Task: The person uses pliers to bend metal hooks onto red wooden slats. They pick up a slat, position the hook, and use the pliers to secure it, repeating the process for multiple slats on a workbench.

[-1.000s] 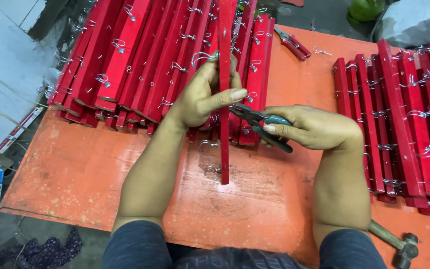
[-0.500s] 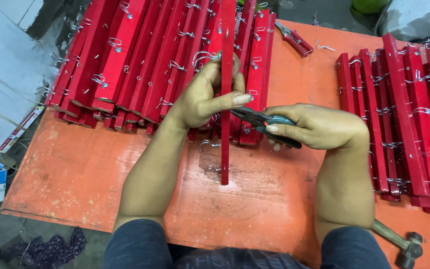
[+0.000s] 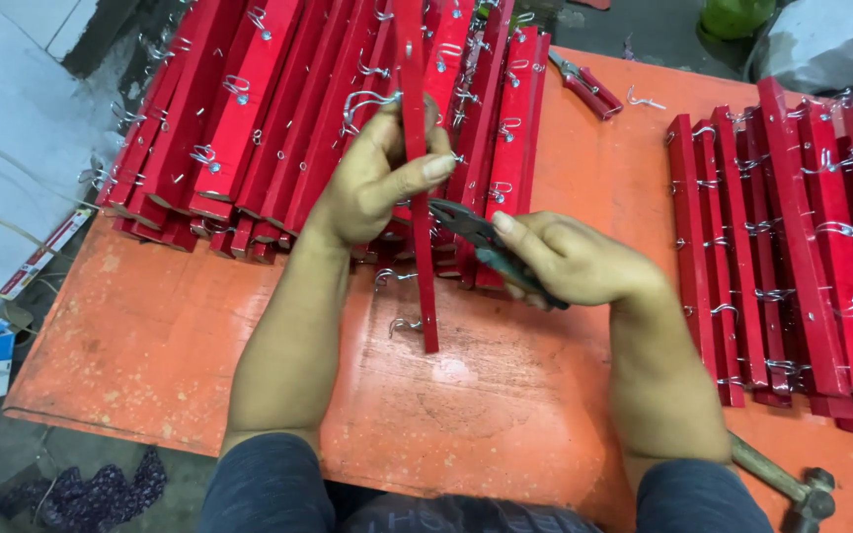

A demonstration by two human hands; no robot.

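Observation:
A long red strip (image 3: 425, 247) with metal hooks stands on edge across the orange table (image 3: 505, 395), pointing away from me. My left hand (image 3: 377, 178) grips it near its middle, thumb pressed over its side. My right hand (image 3: 580, 262) holds dark pliers (image 3: 471, 229) with teal handles, the jaws reaching toward the strip just below my left thumb. A metal hook (image 3: 405, 324) hangs from the strip's near end, and another hook (image 3: 367, 101) sticks out above my left fingers.
A big pile of red hooked strips (image 3: 278, 118) lies at the back left, a second row of red hooked strips (image 3: 802, 257) at the right. Red-handled pliers (image 3: 584, 84) lie at the back. A hammer (image 3: 792, 489) rests at the table's front right edge.
The pliers' jaws have edged closer to the red strip. My left hand keeps its grip in about the same place.

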